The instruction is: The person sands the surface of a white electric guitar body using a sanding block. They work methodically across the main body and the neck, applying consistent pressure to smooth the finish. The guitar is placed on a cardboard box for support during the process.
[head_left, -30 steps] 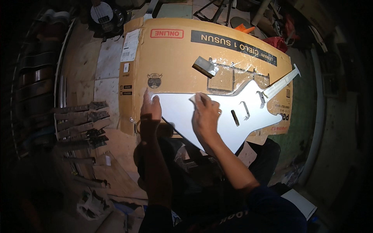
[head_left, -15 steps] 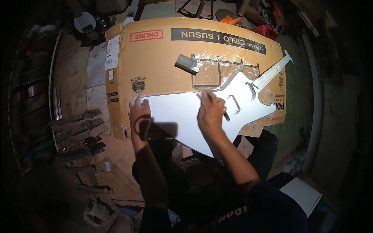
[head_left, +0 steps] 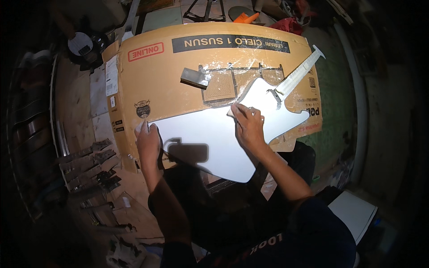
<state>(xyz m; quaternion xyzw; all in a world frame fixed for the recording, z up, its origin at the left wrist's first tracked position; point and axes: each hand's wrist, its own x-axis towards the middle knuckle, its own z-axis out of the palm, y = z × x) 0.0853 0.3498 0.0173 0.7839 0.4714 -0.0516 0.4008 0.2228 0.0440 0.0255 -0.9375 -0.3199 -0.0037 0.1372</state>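
A white electric guitar body (head_left: 210,127) with a pale neck (head_left: 295,80) lies on the cardboard, its neck pointing to the far right. At the body's left corner, my left hand (head_left: 148,138) is closed on the edge with fingertips on top. My right hand (head_left: 250,127) rests over the middle of the body near its far edge. Pinched under its fingers is a small pale pad (head_left: 231,112) that looks like folded sandpaper, mostly hidden. Beyond the body sits a grey rectangular block (head_left: 195,78), apart from both hands.
The large flattened cardboard box (head_left: 170,94) bears the guitar. Several dark guitar necks (head_left: 96,172) stand at the left. An orange object (head_left: 246,18) and a red bag (head_left: 288,26) lie at the far side. A white panel (head_left: 353,216) is at the near right.
The whole view has shifted, with the cardboard and guitar now lying further left. My right hand has slid along the body toward the neck. My left hand stays at the corner.
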